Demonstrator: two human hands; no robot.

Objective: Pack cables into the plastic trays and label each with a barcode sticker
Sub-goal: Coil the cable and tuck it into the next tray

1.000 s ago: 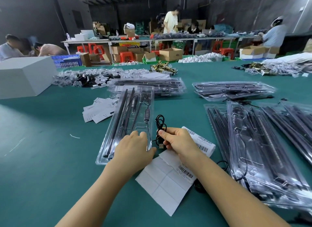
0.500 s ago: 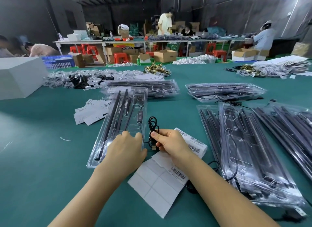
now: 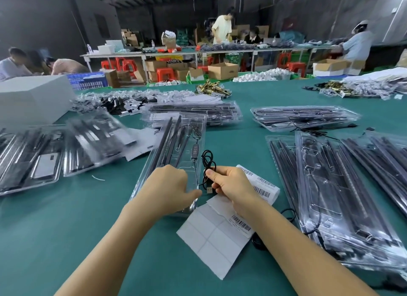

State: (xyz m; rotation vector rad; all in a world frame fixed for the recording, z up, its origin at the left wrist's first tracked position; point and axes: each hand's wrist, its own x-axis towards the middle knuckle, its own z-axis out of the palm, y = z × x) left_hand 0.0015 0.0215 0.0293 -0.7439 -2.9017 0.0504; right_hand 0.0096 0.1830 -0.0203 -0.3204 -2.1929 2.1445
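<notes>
A long clear plastic tray (image 3: 199, 128) lies on the green table straight ahead, with black rods and an inline controller in it. My left hand (image 3: 169, 185) rests on the tray's near end, fingers curled, thumb at the tray's right edge. My right hand (image 3: 229, 182) pinches a coiled black USB cable (image 3: 208, 163) just right of the tray; its plug hangs below my thumb. A sheet of barcode stickers (image 3: 220, 234) lies under my right wrist, mostly peeled, with a few barcodes left.
Packed trays (image 3: 343, 185) are stacked at the right, and more trays (image 3: 50, 150) lie at the left. Further stacks (image 3: 304, 117) sit behind. A white box (image 3: 33, 99) stands far left. Loose parts piles cover the table's far side; people work at benches beyond.
The view has swung left, bringing the trays at the left into sight. My right hand has closed tighter round the cable. My left hand stays on the tray's near end.
</notes>
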